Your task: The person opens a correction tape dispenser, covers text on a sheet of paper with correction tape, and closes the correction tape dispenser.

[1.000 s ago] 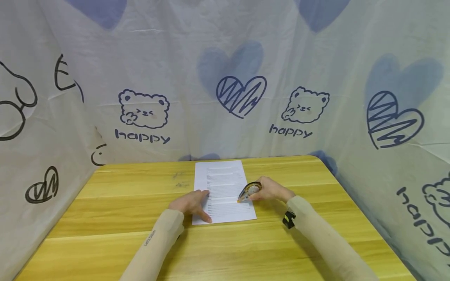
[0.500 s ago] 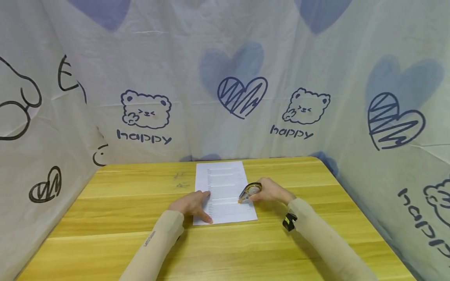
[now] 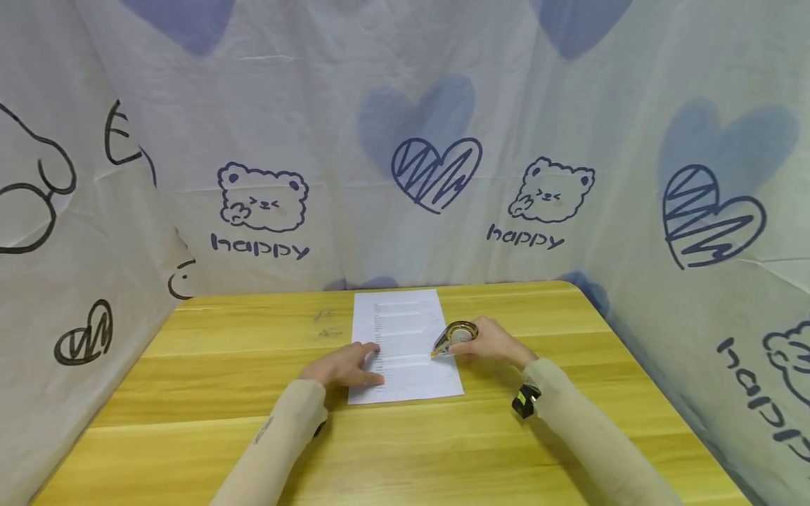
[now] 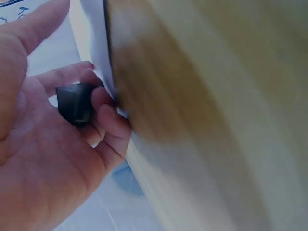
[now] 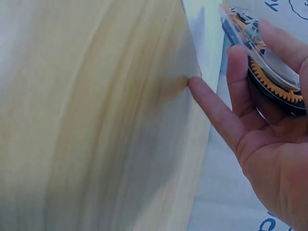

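A printed sheet of paper point(image 3: 411, 327) lies on the table, with white strips across its text. My left hand point(image 3: 340, 365) rests on the sheet's left side, thumb and forefinger spread over it. In the left wrist view its curled lower fingers hold a small black cap-like piece point(image 4: 74, 103) against the palm. With thumb and fingers, my right hand point(image 3: 496, 342) grips a correction tape point(image 3: 460, 333) with a clear case and orange gear. Its orange tip is over the sheet near the right edge; contact cannot be told. The little finger point(image 5: 211, 108) touches the tabletop.
The wooden table point(image 3: 190, 393) runs around the sheet on all sides. Behind it and at both sides hang printed white curtains point(image 3: 354, 232). A black wrist device point(image 3: 525, 400) is on the right sleeve.
The correction tape and right hand have shifted slightly up and right, with the tip higher on the sheet. My left thumb has moved up from the sheet's bottom edge.
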`<control>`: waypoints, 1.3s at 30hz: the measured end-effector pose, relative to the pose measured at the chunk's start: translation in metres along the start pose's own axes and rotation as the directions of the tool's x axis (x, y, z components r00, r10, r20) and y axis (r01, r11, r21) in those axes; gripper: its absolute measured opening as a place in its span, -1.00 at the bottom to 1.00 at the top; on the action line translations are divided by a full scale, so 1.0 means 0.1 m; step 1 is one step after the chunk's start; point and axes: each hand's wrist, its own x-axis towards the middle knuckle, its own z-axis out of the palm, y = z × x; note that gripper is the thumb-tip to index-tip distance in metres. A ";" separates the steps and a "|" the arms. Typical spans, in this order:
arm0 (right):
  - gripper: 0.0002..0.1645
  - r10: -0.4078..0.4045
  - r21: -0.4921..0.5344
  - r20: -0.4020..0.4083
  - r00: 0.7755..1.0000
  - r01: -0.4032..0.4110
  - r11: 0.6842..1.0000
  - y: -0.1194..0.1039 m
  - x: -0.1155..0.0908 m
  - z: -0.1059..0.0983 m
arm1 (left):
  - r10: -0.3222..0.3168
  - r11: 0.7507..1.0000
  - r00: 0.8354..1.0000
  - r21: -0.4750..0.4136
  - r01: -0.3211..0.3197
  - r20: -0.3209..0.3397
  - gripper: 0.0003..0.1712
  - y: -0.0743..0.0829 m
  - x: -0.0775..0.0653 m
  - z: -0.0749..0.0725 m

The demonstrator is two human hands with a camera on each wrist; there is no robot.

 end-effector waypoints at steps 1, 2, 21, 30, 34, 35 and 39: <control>-0.68 -0.003 0.000 -0.001 1.000 0.003 1.000 0.00 0.00 0.01 | 0.009 1.000 1.000 -0.003 -0.009 -0.015 -0.19 -0.01 0.00 0.00; -0.66 -0.002 0.003 -0.002 1.000 0.002 1.000 0.00 0.00 0.02 | 0.016 1.000 0.999 -0.010 -0.016 -0.031 -0.22 -0.01 0.00 0.00; -0.71 -0.023 0.151 -0.073 0.997 0.034 0.988 -0.27 0.04 0.12 | 0.153 0.987 0.947 -0.013 -0.163 -0.281 -0.54 0.15 0.11 -0.06; -0.54 -0.035 0.395 -0.030 0.999 0.044 0.918 -0.26 0.07 0.13 | 0.115 0.951 0.925 -0.228 -0.208 -0.363 -0.51 0.24 0.12 -0.11; -0.53 -0.058 0.426 -0.016 0.998 0.060 0.903 -0.29 0.07 0.15 | 0.100 0.933 0.918 -0.285 -0.221 -0.384 -0.70 0.27 0.11 -0.11; -0.53 -0.066 0.443 -0.005 0.998 0.061 0.894 -0.29 0.07 0.15 | 0.101 0.930 0.914 -0.289 -0.228 -0.394 -0.74 0.28 0.11 -0.11; -0.55 -0.081 0.521 0.045 0.996 0.046 0.852 -0.30 0.07 0.17 | 0.107 0.928 0.893 -0.278 -0.247 -0.436 -0.79 0.30 0.12 -0.11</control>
